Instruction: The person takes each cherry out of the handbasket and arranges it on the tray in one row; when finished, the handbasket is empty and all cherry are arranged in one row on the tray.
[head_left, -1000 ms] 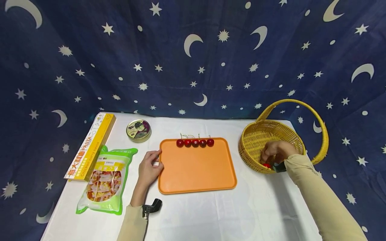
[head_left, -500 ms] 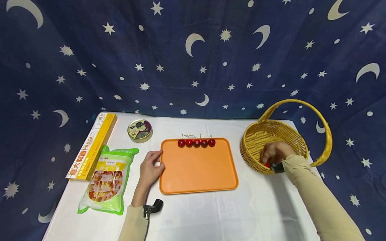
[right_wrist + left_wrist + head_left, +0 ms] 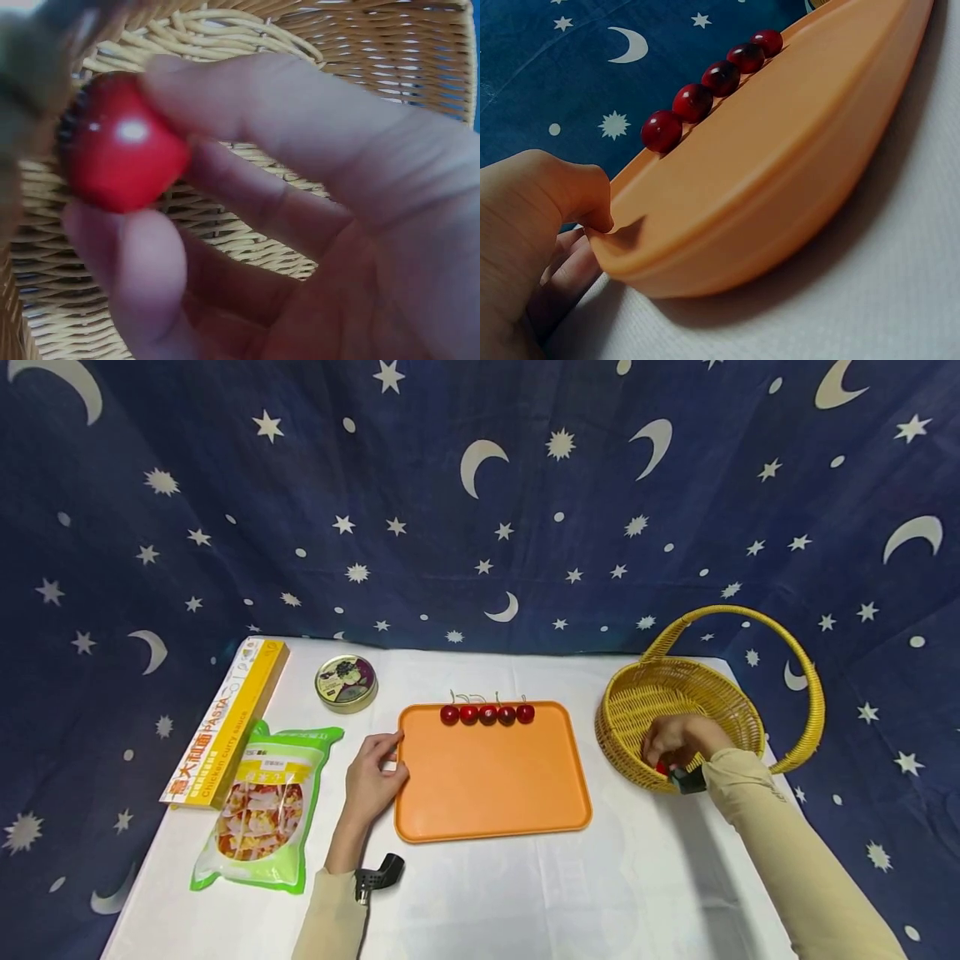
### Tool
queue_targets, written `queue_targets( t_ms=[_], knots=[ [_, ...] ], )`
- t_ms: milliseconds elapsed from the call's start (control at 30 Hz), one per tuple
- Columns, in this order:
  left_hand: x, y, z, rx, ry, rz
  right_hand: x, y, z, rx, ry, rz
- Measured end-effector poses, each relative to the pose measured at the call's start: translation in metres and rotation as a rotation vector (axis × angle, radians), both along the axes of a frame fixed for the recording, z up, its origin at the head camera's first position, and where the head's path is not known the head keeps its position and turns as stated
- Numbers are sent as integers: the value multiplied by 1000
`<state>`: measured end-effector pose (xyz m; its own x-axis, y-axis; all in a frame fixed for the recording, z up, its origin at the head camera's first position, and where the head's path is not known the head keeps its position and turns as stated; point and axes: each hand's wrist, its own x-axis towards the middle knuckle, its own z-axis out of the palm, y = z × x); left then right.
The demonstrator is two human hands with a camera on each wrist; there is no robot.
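My left hand (image 3: 372, 781) holds the left rim of the orange tray (image 3: 491, 785). In the left wrist view, the thumb (image 3: 592, 196) lies over the rim, with other fingers lower down outside it. A row of several dark red cherries (image 3: 487, 715) with stems lines the tray's far edge. My right hand (image 3: 682, 737) is down inside the yellow wicker basket (image 3: 622, 752). Between its thumb and a fingertip it pinches a glossy red cherry (image 3: 124, 146), close above the woven bottom. Only a bit of that cherry shows in the head view.
A yellow and white pasta box (image 3: 225, 727) and a green food bag (image 3: 266, 810) lie at the left. A round tin (image 3: 346, 683) stands behind the tray. The basket's tall handle (image 3: 810, 693) arches over its right side. A dark starry cloth (image 3: 420, 527) hangs behind the white table (image 3: 480, 902).
The right hand has shifted only slightly within the basket, fingers still around the red cherry. The left hand, tray and row of cherries look the same.
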<state>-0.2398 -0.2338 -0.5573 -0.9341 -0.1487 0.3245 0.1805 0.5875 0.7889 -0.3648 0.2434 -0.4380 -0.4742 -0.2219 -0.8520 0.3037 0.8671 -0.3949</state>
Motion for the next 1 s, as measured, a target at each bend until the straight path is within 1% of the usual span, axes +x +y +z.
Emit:
queue_targets(
  t_ms=[100, 267, 400, 600, 667, 800, 900, 1000],
  knots=[
    [-1, -2, 2, -4, 2, 3, 1, -1, 3, -31, 53, -9],
    [-1, -5, 4, -5, -20, -3, 2, -5, 8, -89, 174, -81],
    [-1, -5, 5, -4, -35, -4, 4, -7, 6, -134, 284, -146],
    [-1, -4, 4, -10, -17, -2, 8, -9, 1, -190, 441, -255],
    [-1, -3, 4, -6, -10, -4, 10, -11, 1, -193, 481, -282],
    [-1, -3, 2, -5, -17, -6, 13, -14, 2, -199, 548, -317],
    [-1, -2, 1, -10, -18, -6, 17, -16, 4, -211, 591, -333],
    [-1, -1, -1, -12, -4, -8, 20, -19, 6, -209, 639, -353]
  ],
)
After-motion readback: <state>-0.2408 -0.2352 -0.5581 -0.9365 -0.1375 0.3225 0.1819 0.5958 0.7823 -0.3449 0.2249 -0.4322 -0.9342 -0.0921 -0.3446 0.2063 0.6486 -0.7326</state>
